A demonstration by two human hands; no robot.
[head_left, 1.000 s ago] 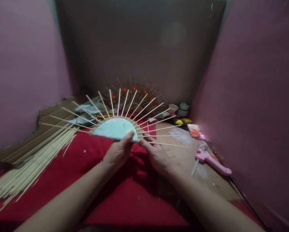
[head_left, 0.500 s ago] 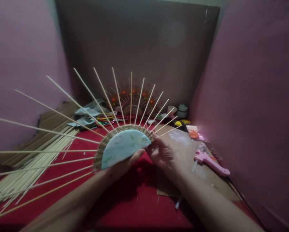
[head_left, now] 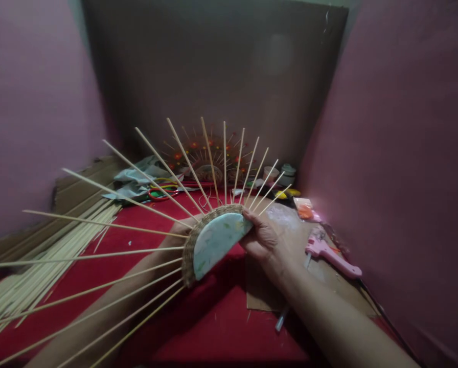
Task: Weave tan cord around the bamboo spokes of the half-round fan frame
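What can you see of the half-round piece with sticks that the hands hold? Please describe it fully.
The half-round piece has a pale bluish-green flat face, mottled like paper, edged by a band of brown weaving. Many thin, light wooden sticks fan out from the curved edge. It is held above the red cloth, tilted down to the left. The right hand pinches its right corner; the left hand is mostly hidden behind it.

- A home craft corner, hemmed in by pink walls (head_left: pixel 405 128).
- Heap of bamboo sticks (head_left: pixel 41 266) on a red cloth (head_left: pixel 221 327).
- Pink glue gun (head_left: pixel 330 255), cardboard backdrop (head_left: pixel 213 66) and a finished beaded sunburst piece (head_left: pixel 206 156) behind.
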